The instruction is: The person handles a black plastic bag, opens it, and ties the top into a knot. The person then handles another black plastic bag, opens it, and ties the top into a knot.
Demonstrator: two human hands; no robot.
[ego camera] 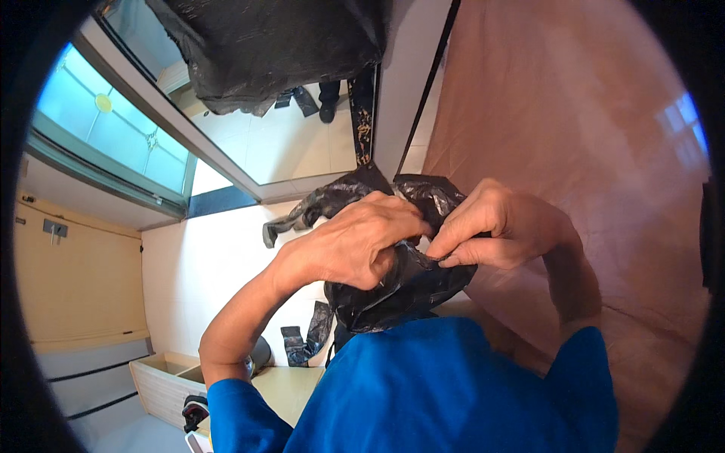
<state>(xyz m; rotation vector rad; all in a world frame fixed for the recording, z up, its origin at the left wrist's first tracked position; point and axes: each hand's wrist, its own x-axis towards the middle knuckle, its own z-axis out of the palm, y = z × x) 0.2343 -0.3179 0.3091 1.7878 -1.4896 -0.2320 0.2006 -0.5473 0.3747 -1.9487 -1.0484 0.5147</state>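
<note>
A crumpled black plastic bag (430, 286) is bunched in front of my blue shirt. My left hand (368, 238) grips its upper edge, the fingers curled into the plastic and partly hidden. My right hand (493, 229) pinches the bag's edge between thumb and fingertips, close to the left one. Further folds of black plastic (340, 189) spread out beyond both hands. Folded strips of black plastic (311, 340) lie on the floor below my left forearm.
Another black plastic sheet (283, 51) hangs before a mirror (283, 147) at the top. A brownish-pink cover (566, 130) fills the right side. An open wooden drawer (170, 379) stands at lower left, near a dark cylindrical container (261, 355). A cream door (82, 272) is at far left.
</note>
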